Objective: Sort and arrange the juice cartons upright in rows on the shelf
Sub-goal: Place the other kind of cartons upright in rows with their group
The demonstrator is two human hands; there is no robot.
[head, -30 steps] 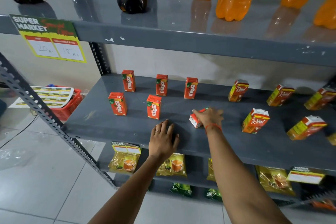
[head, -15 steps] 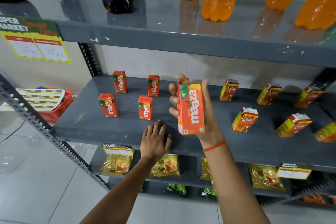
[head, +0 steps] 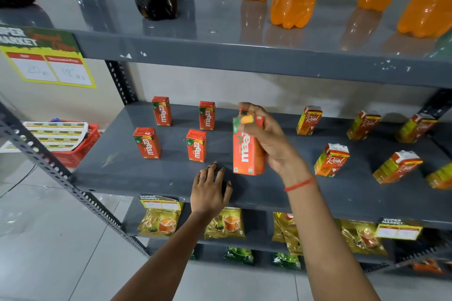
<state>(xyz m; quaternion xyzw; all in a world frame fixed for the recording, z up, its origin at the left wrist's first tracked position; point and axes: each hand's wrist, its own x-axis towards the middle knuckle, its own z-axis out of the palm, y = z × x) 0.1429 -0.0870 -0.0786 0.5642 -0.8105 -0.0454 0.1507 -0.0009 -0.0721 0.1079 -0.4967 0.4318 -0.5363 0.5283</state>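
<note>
Grey middle shelf (head: 146, 176): four Maaza cartons (head: 147, 143) upright at left in two rows, Real cartons (head: 331, 163) spread at right, several tilted. My right hand (head: 274, 144) is closed around a fifth Maaza carton (head: 248, 148), upright, above the shelf beside the front Maaza row; can't tell if its base touches. My left hand (head: 210, 190) lies flat on the shelf's front edge, fingers spread, gripping nothing.

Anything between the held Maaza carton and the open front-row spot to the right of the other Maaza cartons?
Nothing visible. The right hand holds the carton upright over bare shelf; the left hand rests at the shelf's front edge, below-left of that spot.
</note>
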